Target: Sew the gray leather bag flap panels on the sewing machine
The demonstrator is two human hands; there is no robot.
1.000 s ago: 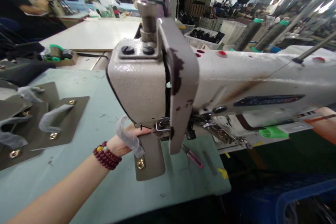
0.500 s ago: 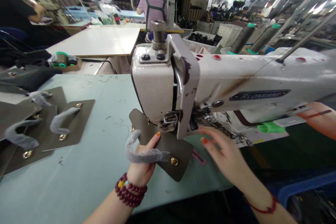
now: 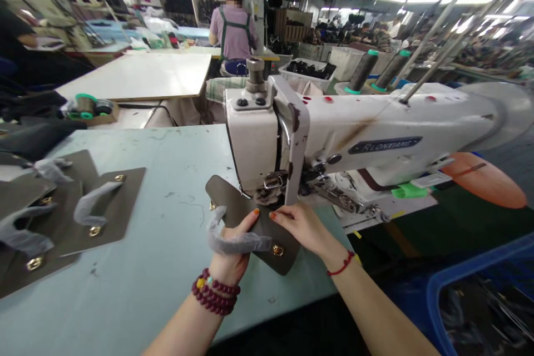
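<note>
A white sewing machine [image 3: 354, 128] stands on the pale green table [image 3: 146, 245]. Under its needle end lies a grey-brown leather panel [image 3: 233, 203] with brass rivets and a handle wrapped in clear plastic [image 3: 233, 242]. My left hand [image 3: 231, 256] grips the panel and its wrapped handle from below, thumb on top. My right hand [image 3: 302, 225] rests its fingers on the panel's right edge, just under the presser foot. Beads circle my left wrist and a red cord my right.
A stack of similar panels with wrapped handles [image 3: 62, 206] lies at the table's left. Thread spools [image 3: 362, 69] stand behind the machine. A blue bin [image 3: 479, 289] sits low right. A person in a purple top [image 3: 233, 28] works at a far table.
My right hand has come down from hovering onto the panel's right edge. The left hand keeps its grip, and the view has pulled back a little.
</note>
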